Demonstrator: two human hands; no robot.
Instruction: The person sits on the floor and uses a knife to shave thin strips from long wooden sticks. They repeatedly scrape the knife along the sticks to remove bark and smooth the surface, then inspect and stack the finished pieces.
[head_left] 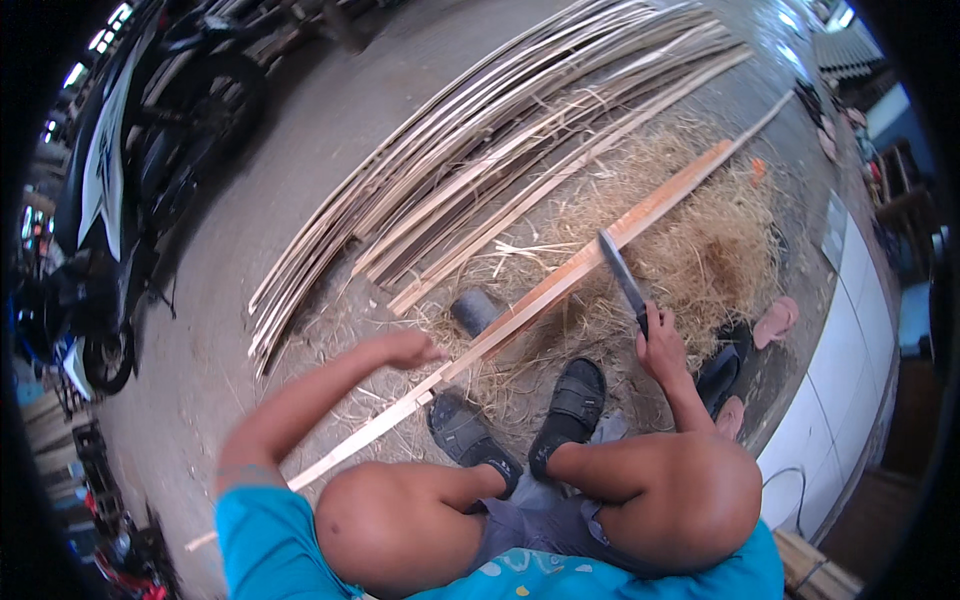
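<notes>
My right hand (662,348) grips a large knife (624,275) by its handle. Its long blade meets a pale wooden strip (365,435) that runs diagonally across the floor. Beneath and along the strip lies a reddish-brown wooden board (668,190), close to a dark cylinder (478,312). My left hand (408,350) hovers beside the nearer part of the strip, fingers loosely bent and one reaching toward it; nothing shows in its grasp. Two black sandals (570,405) are on my feet, just below the board.
Long thin wooden strips (500,140) lie bundled beyond the board. Curly shavings (710,250) are heaped at the right. Pink slippers (776,322) sit near a white tiled ledge (835,350). A motorcycle (110,190) stands on the left.
</notes>
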